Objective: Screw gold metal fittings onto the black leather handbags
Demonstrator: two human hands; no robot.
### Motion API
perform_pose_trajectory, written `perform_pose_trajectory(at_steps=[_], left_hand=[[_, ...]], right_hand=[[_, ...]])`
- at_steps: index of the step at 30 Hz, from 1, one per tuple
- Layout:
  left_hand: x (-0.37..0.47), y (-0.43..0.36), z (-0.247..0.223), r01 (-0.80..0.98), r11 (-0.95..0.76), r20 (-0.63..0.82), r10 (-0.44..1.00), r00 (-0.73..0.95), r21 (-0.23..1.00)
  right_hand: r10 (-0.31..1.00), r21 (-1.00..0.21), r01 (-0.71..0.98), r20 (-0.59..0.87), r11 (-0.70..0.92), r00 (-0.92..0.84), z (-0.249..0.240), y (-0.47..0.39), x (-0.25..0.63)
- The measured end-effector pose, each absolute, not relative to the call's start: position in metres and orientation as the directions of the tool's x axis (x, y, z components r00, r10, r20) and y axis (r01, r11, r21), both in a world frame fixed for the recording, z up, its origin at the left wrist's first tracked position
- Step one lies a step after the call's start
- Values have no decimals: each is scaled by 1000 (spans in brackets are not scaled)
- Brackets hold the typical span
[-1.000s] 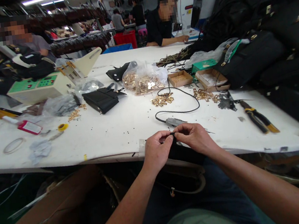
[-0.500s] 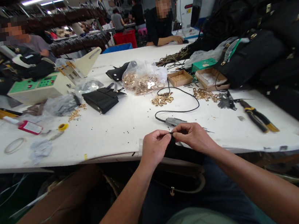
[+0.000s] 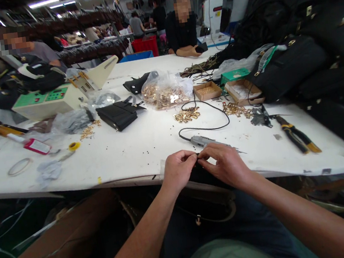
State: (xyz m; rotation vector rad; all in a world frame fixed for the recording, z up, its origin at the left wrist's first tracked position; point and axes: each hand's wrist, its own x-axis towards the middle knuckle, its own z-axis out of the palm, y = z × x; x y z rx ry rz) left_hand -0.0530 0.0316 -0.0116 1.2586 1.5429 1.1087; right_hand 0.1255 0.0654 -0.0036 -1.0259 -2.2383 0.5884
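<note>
A black bag (image 3: 209,204) lies open on my lap at the table's front edge, with a pale rim and a small gold clasp (image 3: 198,220). My left hand (image 3: 179,169) is closed, its thumb and forefinger pinching a dark edge of the bag's upper part. Facing it, my right hand (image 3: 224,163) pinches at the same spot, fingertips almost touching the left ones. Whatever small piece sits between the fingertips is too small to make out. Just beyond the right hand rests a grey corded electric screwdriver (image 3: 201,140), partly covered by that hand.
Gold metal fittings (image 3: 186,114) lie in piles by a plastic bag of fittings (image 3: 167,89). Pliers (image 3: 296,133) are at right, near stacked black bags (image 3: 293,62). A small black bag (image 3: 117,115), a red-labelled bottle (image 3: 36,146) and a green-panelled machine (image 3: 49,100) stand left. A co-worker (image 3: 182,30) sits opposite.
My right hand has turned a little, its fingers shifting at the pinched edge. My left hand stays put. Across the table, the co-worker has lifted a dark object off the surface.
</note>
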Motion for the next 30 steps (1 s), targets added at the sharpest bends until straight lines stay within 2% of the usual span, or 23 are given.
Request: perform_pose_trajectory(at_steps=[5,13,18,21,23,24,26,28,30], left_hand=[[-49,28,-9,256,110,-74,986,-146,961],[-45,28,-8,282,90,-49,987,-151,955],[-45,29,-9,315,93,-42,986,-164,945],[-45,30,-10,315,91,-39,985,-168,945],[-44,30,-11,312,82,-33,987,-159,947],[-44,29,-11,309,84,-36,987,-156,947],[-44,29,-12,300,101,-56,986,-157,949],[-43,28,-12,286,116,-73,985,-157,951],[-43,28,-11,278,121,-80,985,-153,953]], right_hand=[[820,-722,455,272,520,-504,-1,65,125],[654,-481,452,446,751,-611,-5,61,131],[608,-456,411,491,790,-623,-13,64,136],[600,-503,361,473,785,-645,-15,63,134],[675,-627,323,469,709,-570,-15,63,130],[753,-725,300,441,620,-489,-14,63,128],[912,-915,195,292,354,-290,-9,63,126],[977,-989,84,109,126,-181,0,64,133],[961,-992,115,22,55,-277,11,65,149]])
